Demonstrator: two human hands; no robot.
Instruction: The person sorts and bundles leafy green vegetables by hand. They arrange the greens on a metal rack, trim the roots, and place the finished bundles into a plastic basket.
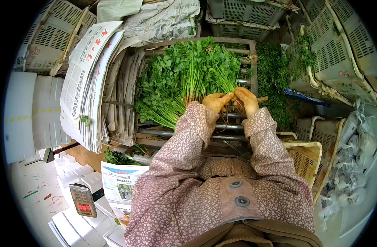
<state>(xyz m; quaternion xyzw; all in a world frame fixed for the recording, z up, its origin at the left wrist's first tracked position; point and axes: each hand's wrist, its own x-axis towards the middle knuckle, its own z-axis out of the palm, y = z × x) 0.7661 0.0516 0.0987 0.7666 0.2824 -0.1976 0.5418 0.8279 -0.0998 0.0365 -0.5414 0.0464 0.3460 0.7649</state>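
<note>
A broad heap of leafy herbs with long green stems (166, 74), which look like coriander, lies on a metal roller rack (252, 66). At its right side, both hands pinch the root end of a small bunch of stems (224, 83). My left hand (216, 102) has its thumb and fingers closed on the stem bases. Close beside it, touching or nearly so, my right hand (246, 99) grips the same root end. Thin brown roots (227, 115) hang below the fingers over the rollers. The leaves of this bunch point away from me.
Stacked newspapers (83, 83) stand left of the herbs. Plastic crates (327, 46) rise at the right, with more greens (271, 80) between them and the rack. Filled plastic bags (349, 166) lie at far right. A digital display (83, 200) and white foam boxes (74, 173) stand lower left.
</note>
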